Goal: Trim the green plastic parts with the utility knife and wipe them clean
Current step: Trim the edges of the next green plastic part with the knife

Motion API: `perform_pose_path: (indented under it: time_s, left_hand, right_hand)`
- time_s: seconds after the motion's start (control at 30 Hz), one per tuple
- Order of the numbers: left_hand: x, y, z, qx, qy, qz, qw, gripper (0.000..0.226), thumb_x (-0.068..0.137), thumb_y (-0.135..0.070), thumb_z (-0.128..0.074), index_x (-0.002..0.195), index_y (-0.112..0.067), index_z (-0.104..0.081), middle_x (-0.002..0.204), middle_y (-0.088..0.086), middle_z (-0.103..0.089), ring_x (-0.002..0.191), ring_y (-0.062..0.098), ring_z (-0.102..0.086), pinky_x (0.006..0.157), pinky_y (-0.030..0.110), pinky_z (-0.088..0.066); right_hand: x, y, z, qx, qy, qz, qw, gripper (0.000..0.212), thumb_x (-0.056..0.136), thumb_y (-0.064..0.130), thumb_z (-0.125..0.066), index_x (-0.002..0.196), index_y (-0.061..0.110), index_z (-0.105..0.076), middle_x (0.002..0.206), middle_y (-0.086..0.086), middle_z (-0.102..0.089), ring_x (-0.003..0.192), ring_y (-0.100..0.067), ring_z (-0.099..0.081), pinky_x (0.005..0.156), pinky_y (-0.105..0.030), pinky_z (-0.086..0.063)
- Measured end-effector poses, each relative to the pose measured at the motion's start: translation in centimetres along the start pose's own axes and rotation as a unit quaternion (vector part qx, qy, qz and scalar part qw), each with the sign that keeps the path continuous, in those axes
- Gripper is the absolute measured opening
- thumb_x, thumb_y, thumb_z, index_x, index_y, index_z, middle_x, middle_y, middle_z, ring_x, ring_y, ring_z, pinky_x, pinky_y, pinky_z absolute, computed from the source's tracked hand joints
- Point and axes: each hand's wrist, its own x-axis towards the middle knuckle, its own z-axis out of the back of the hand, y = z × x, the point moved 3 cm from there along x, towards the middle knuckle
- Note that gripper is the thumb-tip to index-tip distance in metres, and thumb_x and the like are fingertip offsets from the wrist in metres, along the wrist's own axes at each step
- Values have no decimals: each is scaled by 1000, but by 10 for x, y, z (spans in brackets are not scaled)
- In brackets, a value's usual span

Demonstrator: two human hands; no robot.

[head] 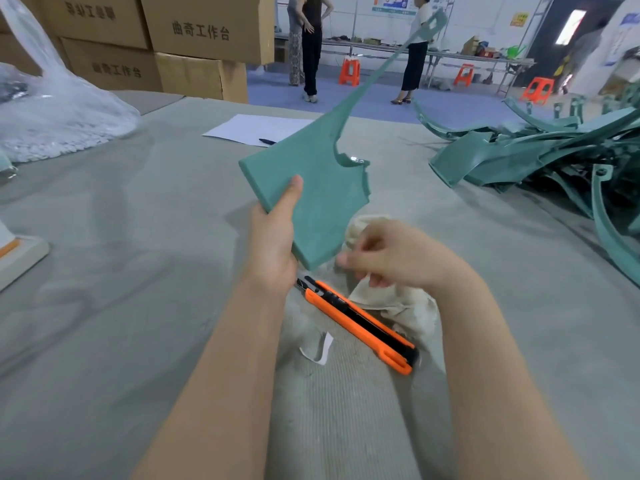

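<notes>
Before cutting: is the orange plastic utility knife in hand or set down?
Set down: the orange utility knife lies on the grey table; left hand holds the green plastic part, right hand grips the cream cloth.

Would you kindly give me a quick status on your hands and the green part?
Left hand grips green part, raised. Right hand holds cloth. Knife lies on table. Nothing in the way.

The utility knife (356, 323) lies on the table (104, 271). The cloth (394, 306) lies against its right side, gripped by the right hand (391, 254). Above its far end the left hand (273, 244) holds the plastic part (311, 178). Behind it lies paper (256, 128) bearing a pen (267, 141); far right, a parts pile (519, 157); far left, a bag (62, 116).
</notes>
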Motion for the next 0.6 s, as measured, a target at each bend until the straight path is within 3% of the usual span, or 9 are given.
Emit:
perform_pose_path:
  time_s: [0.07,0.13,0.2,0.27,0.33,0.4,0.43,0.5,0.6]
  left_hand:
    - [0,-2,1,-9,-9,-6,1000,7,93,-25,-63,92,-19,-67,88,-1,-76,83,18,-73,71,36,-60]
    - [0,-2,1,-19,-10,-10,1000,7,93,-24,-62,94,-19,-67,91,0,-76,85,18,-73,69,34,-59]
    - [0,-2,1,-24,-11,-10,1000,7,93,-23,-62,96,-18,-67,92,1,-76,86,19,-73,69,34,-59]
    - [0,-2,0,-33,-14,-11,999,8,94,-21,-61,98,-17,-67,93,2,-76,87,19,-73,71,35,-59]
    - [1,-2,1,-47,-19,-10,999,12,94,-21,-60,103,-15,-66,97,4,-75,88,20,-72,71,35,-59]
    - [1,-2,1,-62,-19,-4,998,14,94,-22,-60,105,-15,-66,101,5,-74,90,20,-72,71,35,-59]
    - [1,-3,1,-67,-16,-4,998,13,94,-22,-60,104,-16,-66,101,4,-75,90,19,-72,70,34,-59]
    - [1,-4,1,-57,-11,-15,998,8,94,-21,-60,99,-18,-66,94,-1,-76,87,16,-73,68,31,-58]
    - [2,-4,2,64,-20,-60,996,5,94,-22,-61,93,-20,-66,89,-3,-74,87,16,-72,74,33,-58]
  right_hand:
    - [0,6,-18,-167,100,-13,981,38,79,47,-73,72,10,-62,65,-3,-62,59,-11,-57,61,-27,-47]
    - [3,9,-35,-274,136,-25,952,48,74,56,-73,74,12,-54,71,-1,-55,71,-17,-51,58,-29,-40]
    - [6,11,-45,-312,130,-24,941,48,74,56,-74,72,18,-43,76,3,-47,74,-16,-44,53,-27,-31]
    - [8,8,-42,-292,114,-21,949,46,74,55,-72,67,19,-44,71,3,-48,67,-13,-44,51,-27,-31]
    - [8,-1,-29,-213,84,-36,973,41,77,51,-70,66,16,-53,63,3,-52,56,-8,-49,48,-25,-39]
    - [6,-12,-13,-23,21,-83,996,29,84,39,-66,71,15,-58,61,1,-56,49,-7,-57,47,-17,-48]
    - [6,-17,-7,103,-22,-103,989,24,87,34,-63,74,13,-59,63,-2,-57,55,-13,-61,57,-21,-55]
    - [7,-28,6,326,-127,-117,929,22,91,27,-59,77,11,-55,68,-8,-55,68,-27,-59,71,-40,-56]
    - [7,-40,26,394,-307,-101,861,25,89,36,-62,80,14,-55,71,-1,-60,60,-18,-57,61,-33,-47]
